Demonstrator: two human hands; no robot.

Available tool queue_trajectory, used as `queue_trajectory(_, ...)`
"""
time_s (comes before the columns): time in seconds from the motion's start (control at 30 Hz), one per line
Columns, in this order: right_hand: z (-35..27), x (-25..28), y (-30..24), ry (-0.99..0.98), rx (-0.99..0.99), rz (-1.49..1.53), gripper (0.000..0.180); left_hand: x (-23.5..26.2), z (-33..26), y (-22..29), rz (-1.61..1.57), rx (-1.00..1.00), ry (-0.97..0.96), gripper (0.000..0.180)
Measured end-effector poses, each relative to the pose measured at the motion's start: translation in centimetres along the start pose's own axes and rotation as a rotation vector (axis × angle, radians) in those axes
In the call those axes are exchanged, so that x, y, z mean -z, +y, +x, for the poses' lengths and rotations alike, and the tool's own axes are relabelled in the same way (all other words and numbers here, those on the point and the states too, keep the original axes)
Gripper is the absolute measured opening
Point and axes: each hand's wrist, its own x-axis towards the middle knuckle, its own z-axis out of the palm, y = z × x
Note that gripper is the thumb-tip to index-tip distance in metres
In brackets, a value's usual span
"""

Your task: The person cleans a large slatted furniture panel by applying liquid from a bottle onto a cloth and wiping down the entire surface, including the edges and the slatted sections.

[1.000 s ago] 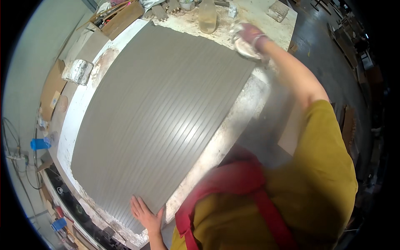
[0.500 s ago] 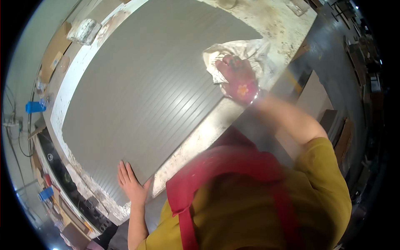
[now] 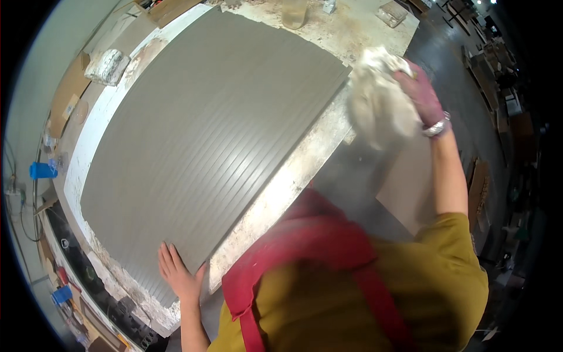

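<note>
A large grey panel with fine parallel grooves (image 3: 199,141) lies flat on a stained white work table (image 3: 281,199). My bare left hand (image 3: 179,273) rests on the panel's near left corner, fingers spread and thumb by the edge. In a pinkish-red glove, my right hand (image 3: 423,94) grips a crumpled white cloth (image 3: 381,94). The cloth hangs in the air beyond the panel's right edge, blurred by motion and off the surface. Part of the gloved fingers is hidden behind its folds.
A white wrapped bundle (image 3: 108,67) sits along the table's far left side. At the back stand a clear cup (image 3: 294,13) and a small flat block (image 3: 392,13). A blue container (image 3: 43,171) is at the left. Boards (image 3: 410,182) lean low on the right.
My right hand has lifted the cloth off the panel and swung it right, past the edge. My left hand stays on the same corner, and the view has shifted slightly.
</note>
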Motion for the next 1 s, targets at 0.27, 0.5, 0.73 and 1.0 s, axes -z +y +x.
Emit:
queue_trajectory(0.27, -2.9, -22.3, 6.8, -0.342, 0.798, -0.848, 0.044, 0.6, 0.6, 0.1, 0.032, -0.002, -0.007, 0.100)
queue_trajectory(0.5, -10.7, -31.7, 2.9, -0.977, 1.140, -0.201, 0.047, 1.2, 0.5, -1.7, -0.048, 0.021, -0.052, 0.104)
queue_trajectory(0.73, -1.0, -15.2, 9.3, -0.435, 0.349, -0.559, 0.049, 1.6, -5.4, -7.9, -0.039, 0.252, -0.082, 0.109)
queue_trajectory(1.0, -16.0, -36.6, -3.9, -1.382, 1.088, -0.748, 0.025, 0.7, -5.6, -8.5, -0.025, 0.232, -0.025, 0.105)
